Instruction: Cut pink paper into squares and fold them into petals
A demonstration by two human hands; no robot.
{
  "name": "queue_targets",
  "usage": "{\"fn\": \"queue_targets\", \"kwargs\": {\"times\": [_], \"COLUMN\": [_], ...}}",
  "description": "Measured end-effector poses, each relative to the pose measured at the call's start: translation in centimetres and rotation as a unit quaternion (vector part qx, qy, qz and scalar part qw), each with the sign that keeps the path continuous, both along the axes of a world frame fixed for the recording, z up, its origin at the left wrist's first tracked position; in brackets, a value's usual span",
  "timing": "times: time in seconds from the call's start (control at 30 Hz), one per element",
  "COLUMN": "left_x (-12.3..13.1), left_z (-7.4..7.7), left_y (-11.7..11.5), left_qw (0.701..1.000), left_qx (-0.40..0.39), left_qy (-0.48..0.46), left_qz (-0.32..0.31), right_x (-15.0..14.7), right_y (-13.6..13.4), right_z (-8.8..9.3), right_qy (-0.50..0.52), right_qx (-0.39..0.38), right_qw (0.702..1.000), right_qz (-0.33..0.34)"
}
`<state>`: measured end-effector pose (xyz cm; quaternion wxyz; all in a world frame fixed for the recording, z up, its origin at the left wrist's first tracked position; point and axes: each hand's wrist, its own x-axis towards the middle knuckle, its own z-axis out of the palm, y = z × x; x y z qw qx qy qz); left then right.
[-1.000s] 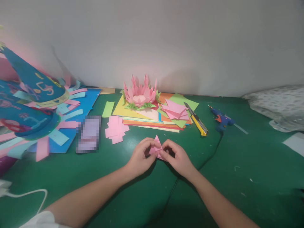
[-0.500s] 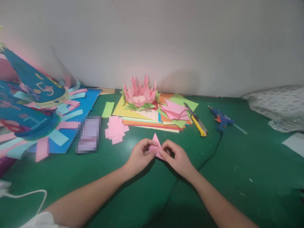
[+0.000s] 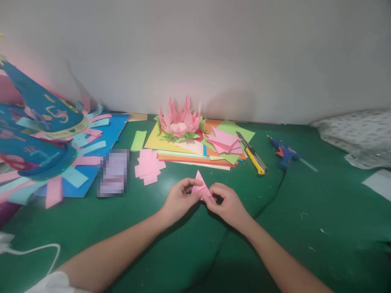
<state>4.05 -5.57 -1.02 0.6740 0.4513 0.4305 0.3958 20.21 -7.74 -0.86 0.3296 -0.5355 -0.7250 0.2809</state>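
Between my two hands is a pink folded paper (image 3: 199,181), triangular, with its tip pointing away from me. My left hand (image 3: 181,198) pinches its left side between thumb and fingers. At the lower right corner, my right hand (image 3: 225,199) has thumb and fingers closed on the same paper. Just beyond lie a pile of pink paper pieces (image 3: 149,167) and a stack of coloured sheets (image 3: 195,161). On that stack stands a pink paper lotus (image 3: 180,122) with green leaves. Part of the folded paper's lower edge is hidden by my fingers.
Pink sheets (image 3: 224,141) and a yellow utility knife (image 3: 255,160) lie right of the lotus. Further right is a blue glue gun (image 3: 284,152), its cord running toward me. A blurred-out phone (image 3: 113,173), a green paper strip (image 3: 139,141) and decorated blue paper hats (image 3: 45,101) are at left.
My right thumb and fingers have shifted slightly along the paper's lower right edge, uncovering more of it. My left hand keeps its pinch, and the other things stay put.
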Motion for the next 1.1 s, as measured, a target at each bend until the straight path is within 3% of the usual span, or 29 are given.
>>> {"fn": "queue_targets", "kwargs": {"times": [0.47,0.83,1.1], "left_x": [-0.3,-0.4,-0.5], "left_z": [-0.2,0.1,0.2], "left_y": [0.1,0.1,0.1], "left_qw": [1.000,0.998,0.997], "left_qx": [0.027,0.048,0.063], "left_qy": [0.000,0.041,0.042], "left_qz": [-0.010,0.001,-0.002], "right_x": [0.0,0.6,0.3], "right_y": [0.0,0.1,0.0], "right_z": [0.2,1.0,1.0], "right_qy": [-0.013,0.067,0.041], "right_qx": [-0.015,-0.077,-0.049], "right_qw": [1.000,0.991,0.996], "right_qz": [0.024,0.086,0.064]}}
